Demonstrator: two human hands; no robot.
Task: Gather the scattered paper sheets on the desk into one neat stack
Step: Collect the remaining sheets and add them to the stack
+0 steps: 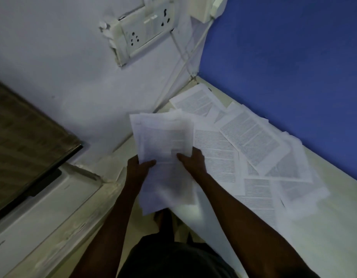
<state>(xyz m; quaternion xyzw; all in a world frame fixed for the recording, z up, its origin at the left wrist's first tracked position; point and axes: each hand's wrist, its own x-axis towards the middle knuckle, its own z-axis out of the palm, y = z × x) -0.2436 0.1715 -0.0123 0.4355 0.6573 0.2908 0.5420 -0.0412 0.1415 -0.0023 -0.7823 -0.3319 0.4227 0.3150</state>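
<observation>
A bundle of printed paper sheets (163, 141) is lifted above the desk's left edge, its edges uneven. My left hand (138, 167) grips its left side with the thumb on top. My right hand (192, 159) grips its right side, thumb across the top sheet. Several more printed sheets (254, 145) lie scattered and overlapping on the pale desk (334, 227), fanned out from the far corner toward the right. One large blank sheet (203, 217) lies under my right forearm.
A blue partition (294, 67) runs along the desk's far right side. A white wall with a socket plate (145, 33) and hanging cables (185, 57) stands behind. At the left are a dark panel (23, 137) and a white appliance (33, 217) below desk level.
</observation>
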